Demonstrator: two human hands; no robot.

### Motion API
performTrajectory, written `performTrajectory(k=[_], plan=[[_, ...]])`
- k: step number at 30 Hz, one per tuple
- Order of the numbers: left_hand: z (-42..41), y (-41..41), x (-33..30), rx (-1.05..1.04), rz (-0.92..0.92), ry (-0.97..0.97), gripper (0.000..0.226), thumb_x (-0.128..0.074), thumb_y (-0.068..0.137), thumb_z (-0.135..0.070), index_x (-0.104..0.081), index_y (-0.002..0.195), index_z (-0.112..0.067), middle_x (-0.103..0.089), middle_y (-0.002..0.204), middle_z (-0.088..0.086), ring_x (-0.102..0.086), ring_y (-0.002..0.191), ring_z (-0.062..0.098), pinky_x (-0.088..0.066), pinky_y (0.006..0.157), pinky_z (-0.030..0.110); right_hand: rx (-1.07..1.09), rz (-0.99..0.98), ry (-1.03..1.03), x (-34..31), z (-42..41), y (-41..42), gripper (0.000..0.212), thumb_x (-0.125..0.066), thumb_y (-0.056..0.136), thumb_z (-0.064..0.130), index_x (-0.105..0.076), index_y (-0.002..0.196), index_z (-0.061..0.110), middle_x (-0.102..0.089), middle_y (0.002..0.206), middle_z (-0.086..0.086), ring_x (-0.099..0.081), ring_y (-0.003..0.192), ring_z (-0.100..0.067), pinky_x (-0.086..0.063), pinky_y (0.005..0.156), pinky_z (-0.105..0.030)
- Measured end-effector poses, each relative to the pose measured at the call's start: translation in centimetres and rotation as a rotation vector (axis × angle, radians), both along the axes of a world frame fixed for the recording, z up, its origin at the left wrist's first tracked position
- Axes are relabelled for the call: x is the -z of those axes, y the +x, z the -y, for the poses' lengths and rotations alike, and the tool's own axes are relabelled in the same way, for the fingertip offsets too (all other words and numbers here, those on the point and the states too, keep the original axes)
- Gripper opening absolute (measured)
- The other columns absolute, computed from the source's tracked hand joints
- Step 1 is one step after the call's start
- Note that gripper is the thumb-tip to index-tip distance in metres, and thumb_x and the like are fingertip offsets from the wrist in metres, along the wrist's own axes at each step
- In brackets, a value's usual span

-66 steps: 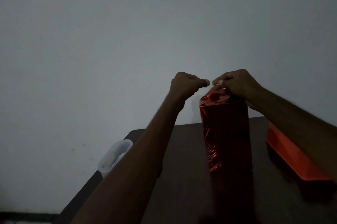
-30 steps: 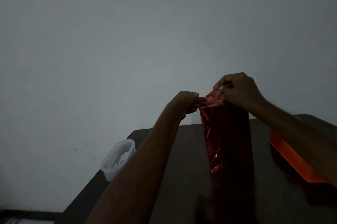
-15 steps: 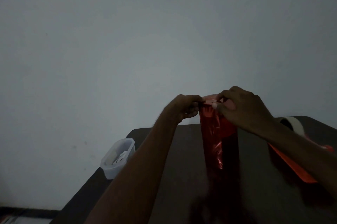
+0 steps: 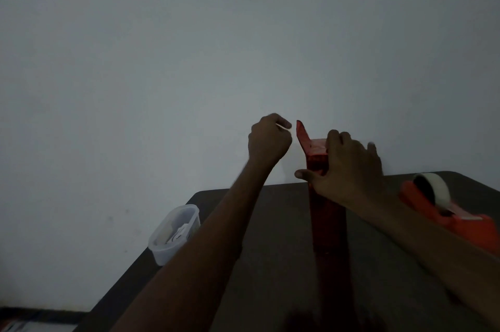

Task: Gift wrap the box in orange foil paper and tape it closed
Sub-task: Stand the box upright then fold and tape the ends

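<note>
The right hand [image 4: 349, 166] lies over the top of the tall wrapped box [image 4: 328, 212], fingers spread and fairly straight across the folded end and thumb stretched out to the left across its near face, pressing rather than clutching. The left hand [image 4: 269, 139] hovers just left of the box top, apart from it, its fingers curled, with finger and thumb pinching a thin pale strip that looks like a piece of tape [image 4: 284, 127].

The box stands upright on the dark tabletop [image 4: 270, 264], roughly in the middle, its lower part lost in shadow. It is already sheathed in orange foil paper. At the far top edge one pointed foil flap [image 4: 301, 132] stands up unfolded, between the two hands.

Judging by its tall, narrow shape, the box will tip easily, so it wants steadying from above, as now. The foil looks thin, slick and crinkly; it probably springs back unless held flat, and creases for good. The flap is best taken by its tip and folded down under a finger before the tape goes on.

At the near left edge of the tabletop sits a clear plastic tub [image 4: 176, 234]. To the right, further back, lies an orange tape dispenser [image 4: 443, 207] with its pale roll.
</note>
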State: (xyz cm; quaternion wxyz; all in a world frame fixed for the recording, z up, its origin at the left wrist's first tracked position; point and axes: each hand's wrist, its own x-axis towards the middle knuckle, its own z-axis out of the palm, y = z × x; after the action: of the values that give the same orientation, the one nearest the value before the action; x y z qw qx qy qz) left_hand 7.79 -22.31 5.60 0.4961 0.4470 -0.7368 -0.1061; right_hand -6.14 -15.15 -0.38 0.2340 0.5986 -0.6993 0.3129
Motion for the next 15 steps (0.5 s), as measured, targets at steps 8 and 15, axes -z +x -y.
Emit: performTrajectory(k=[8, 15], plan=[[1.1, 0.6, -0.6, 0.161, 0.539, -0.285, 0.059, -0.07, 0.077, 0.007, -0.06, 0.126, -0.024, -0.054, 0.134, 0.004, -0.049, 0.123, 0.021, -0.045, 0.099, 0.038, -0.115, -0.032, 0.049, -0.1, -0.1, -1.6, 0.07, -0.061, 0.079, 0.057, -0.041, 0.131, 0.015, -0.055, 0.135, -0.013, -0.042, 0.134, -0.035, -0.028, 0.112, -0.054], [0.1, 0.1, -3.6, 0.336, 0.349, -0.275, 0.006, -0.08, 0.076, -0.014, -0.079, 0.082, -0.016, -0.076, 0.081, -0.008, -0.067, 0.08, -0.003, -0.046, 0.073, 0.008, -0.46, 0.309, 0.101, -1.3, -1.7, -5.5, 0.03, -0.067, 0.071, 0.035, -0.054, 0.098, 0.039, -0.066, 0.093, 0.013, -0.064, 0.083, -0.009, -0.047, 0.067, -0.026]])
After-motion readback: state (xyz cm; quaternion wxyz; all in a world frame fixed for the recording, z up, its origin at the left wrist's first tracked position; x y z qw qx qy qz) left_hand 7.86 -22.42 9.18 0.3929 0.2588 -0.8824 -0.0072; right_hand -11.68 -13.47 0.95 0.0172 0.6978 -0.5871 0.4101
